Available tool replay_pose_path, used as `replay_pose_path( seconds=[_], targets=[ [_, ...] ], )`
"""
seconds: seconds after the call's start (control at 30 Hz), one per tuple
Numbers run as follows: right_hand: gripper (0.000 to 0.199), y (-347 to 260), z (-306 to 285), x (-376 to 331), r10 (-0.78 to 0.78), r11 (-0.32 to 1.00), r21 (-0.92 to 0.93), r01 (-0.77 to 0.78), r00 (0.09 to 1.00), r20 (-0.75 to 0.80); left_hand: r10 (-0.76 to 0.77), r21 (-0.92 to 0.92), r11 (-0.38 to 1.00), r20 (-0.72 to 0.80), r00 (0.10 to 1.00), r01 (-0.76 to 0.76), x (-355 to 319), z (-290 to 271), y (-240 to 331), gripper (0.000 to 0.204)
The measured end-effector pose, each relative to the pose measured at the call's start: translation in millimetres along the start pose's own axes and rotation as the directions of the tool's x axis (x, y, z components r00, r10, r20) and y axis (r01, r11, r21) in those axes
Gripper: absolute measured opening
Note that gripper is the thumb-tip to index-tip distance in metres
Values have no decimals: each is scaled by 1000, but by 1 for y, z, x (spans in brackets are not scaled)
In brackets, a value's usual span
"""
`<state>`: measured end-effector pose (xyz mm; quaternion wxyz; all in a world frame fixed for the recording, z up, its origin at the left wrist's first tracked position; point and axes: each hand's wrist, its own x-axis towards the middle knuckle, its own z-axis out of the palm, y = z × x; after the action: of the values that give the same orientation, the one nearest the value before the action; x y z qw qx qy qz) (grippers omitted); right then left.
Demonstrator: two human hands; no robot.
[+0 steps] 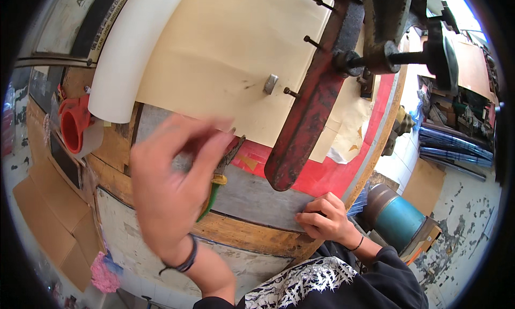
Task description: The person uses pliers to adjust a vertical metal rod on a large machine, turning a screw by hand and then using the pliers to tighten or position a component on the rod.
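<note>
My left hand (174, 175) is raised over the bench's near edge, blurred by motion. Its thumb and forefinger come together in a pinch, and whatever lies between the tips is too small to make out. Just behind it are pliers (217, 184) with green and yellow handles, partly hidden by the hand, their dark jaws pointing toward the cream sheet (214, 57). A small metal block (271, 84) sits on that sheet, beside a worn red metal bar (306, 116) with bolts through it. At the bench's near right, my right hand (324, 218) rests with fingers curled, apparently holding nothing.
A thick white roll (134, 51) lies along the sheet's left side, near a red ring-shaped fixture (75, 124). Dark machine parts (386, 51) overhang at upper right. A teal cylinder (394, 218) stands off the bench's right edge; flattened cardboard (53, 218) lies at left.
</note>
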<state>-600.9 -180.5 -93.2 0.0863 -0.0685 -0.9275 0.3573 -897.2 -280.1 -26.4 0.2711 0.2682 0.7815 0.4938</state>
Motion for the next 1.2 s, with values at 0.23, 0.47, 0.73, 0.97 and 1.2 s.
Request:
replay_pose_path(
  seconds=[0.23,0.47,0.73,0.97,1.2],
  targets=[
    [29,2,-4,0,-20,997,69,19,1000,15,57,-272,962,327,943,36,50,42,-1,19],
    [30,4,-6,-2,-23,997,73,22,1000,11,246,-208,957,202,948,-204,48,51,-7,16],
    [33,4,-5,-2,-26,996,84,24,999,23,125,-509,860,272,954,32,49,57,-17,30],
    [32,3,-3,0,-27,996,80,28,1000,-4,-16,-743,647,210,978,170,48,69,-13,26],
    [33,3,-4,-1,-29,998,61,27,999,23,131,-574,818,261,956,44,45,63,-20,24]
  ],
)
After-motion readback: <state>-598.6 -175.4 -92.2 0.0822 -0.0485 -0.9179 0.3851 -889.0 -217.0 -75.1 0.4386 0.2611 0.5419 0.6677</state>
